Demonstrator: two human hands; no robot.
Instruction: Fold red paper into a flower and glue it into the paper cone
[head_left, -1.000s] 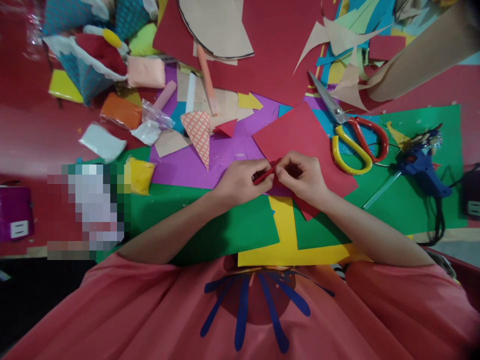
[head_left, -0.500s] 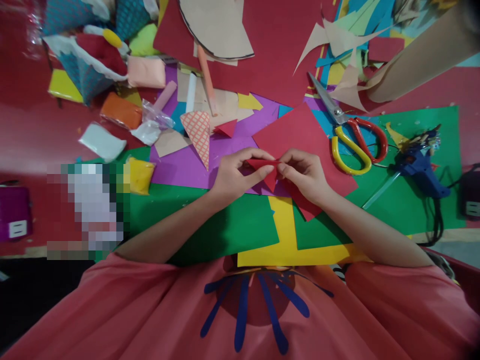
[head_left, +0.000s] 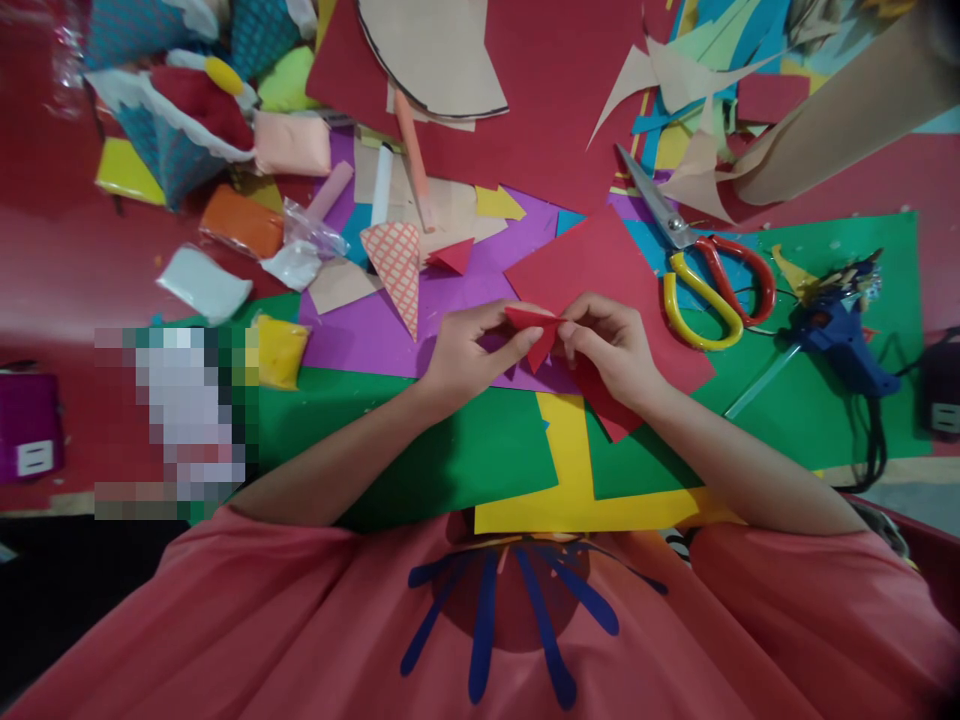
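Pinching one red paper piece (head_left: 538, 324), left hand (head_left: 466, 348) and right hand (head_left: 619, 345) curl nearly closed near one checked cone (head_left: 397, 262).

Paper (head_left: 532, 319): between left hand (head_left: 463, 350) and right hand (head_left: 619, 345).
Scissors (head_left: 681, 232): two o'clock from the paper.
Roll (head_left: 847, 112): two o'clock, behind scissors.
Glue gun (head_left: 838, 338): three o'clock, on card (head_left: 780, 420).
Cone (head_left: 396, 260): ten o'clock.

No readable text or numbers.
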